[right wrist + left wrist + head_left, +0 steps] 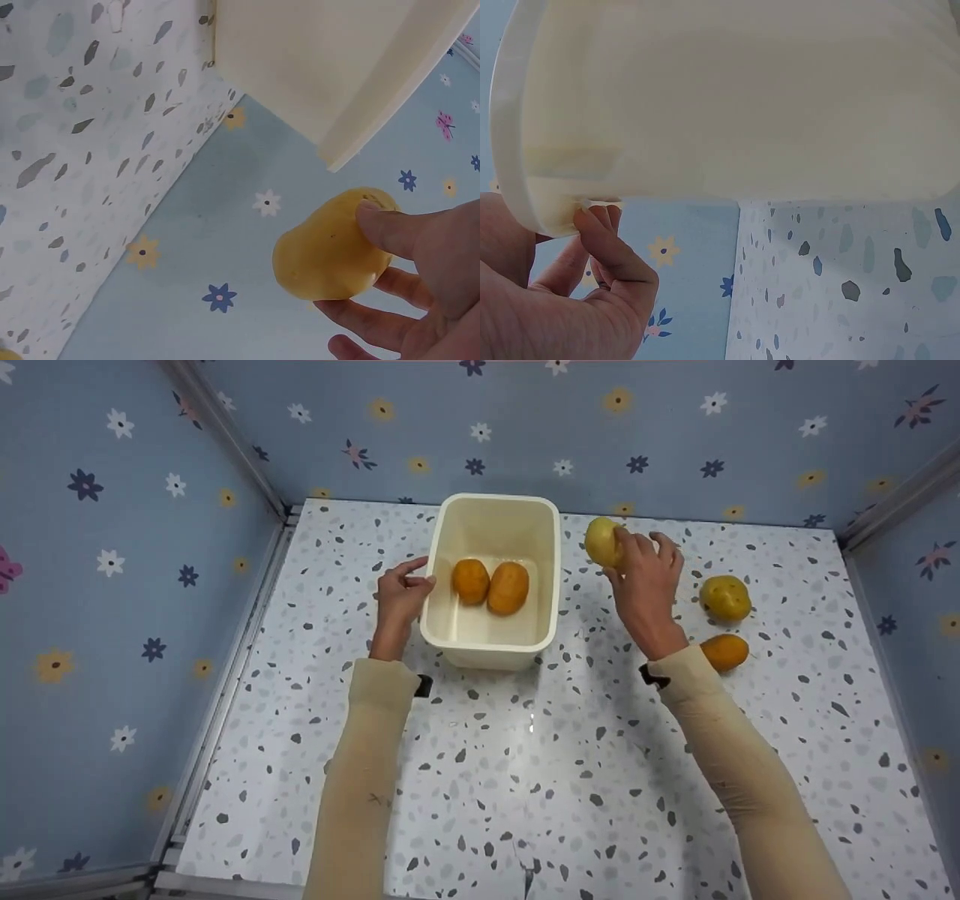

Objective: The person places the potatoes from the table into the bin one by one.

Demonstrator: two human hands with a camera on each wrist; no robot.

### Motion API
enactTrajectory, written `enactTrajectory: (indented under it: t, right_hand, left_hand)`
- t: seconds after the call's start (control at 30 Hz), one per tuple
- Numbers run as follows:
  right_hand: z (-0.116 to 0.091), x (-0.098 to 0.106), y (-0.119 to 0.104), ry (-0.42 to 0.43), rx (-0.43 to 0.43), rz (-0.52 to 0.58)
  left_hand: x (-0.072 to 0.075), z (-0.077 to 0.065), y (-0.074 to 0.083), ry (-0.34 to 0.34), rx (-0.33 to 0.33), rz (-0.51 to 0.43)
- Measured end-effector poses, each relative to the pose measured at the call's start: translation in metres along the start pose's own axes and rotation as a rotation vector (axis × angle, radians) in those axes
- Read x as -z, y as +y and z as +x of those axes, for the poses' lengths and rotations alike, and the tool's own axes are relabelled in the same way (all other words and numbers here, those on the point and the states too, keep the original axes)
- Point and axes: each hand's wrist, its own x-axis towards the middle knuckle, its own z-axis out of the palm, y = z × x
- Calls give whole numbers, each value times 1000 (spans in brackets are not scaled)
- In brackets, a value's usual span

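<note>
Gripping a yellow potato with the right hand, thumb opposed to fingers, just off the right rim of the cream bin; pinching that bin's left rim with the left hand, well apart from the other; best, if lowering in, to brace the rim lightly, clear the wall, and set down softly beside two orange pieces; note further right another yellow piece on the speckled table
</note>
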Motion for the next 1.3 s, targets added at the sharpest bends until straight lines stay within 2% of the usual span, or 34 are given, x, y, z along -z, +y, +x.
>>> enactTrajectory:
  t: [0.33,0.57,0.67,0.83,1.3]
  right_hand:
    - [11,-1,-32,2,89,-5]
    - [16,-5,-53,5,168,-16]
    - [18,-7,-63,-5,199,-17]
    - [19,-9,-78,-49,240,-25]
    - [27,-14,-102,-199,267,-105]
  left_hand:
    - [-1,0,2,6,7,13]
    - [1,-1,0,0,-32,3]
    - [2,-1,1,1,-3,4]
    - [4,-1,1,7,34,13]
    - [1,0,1,0,23,34]
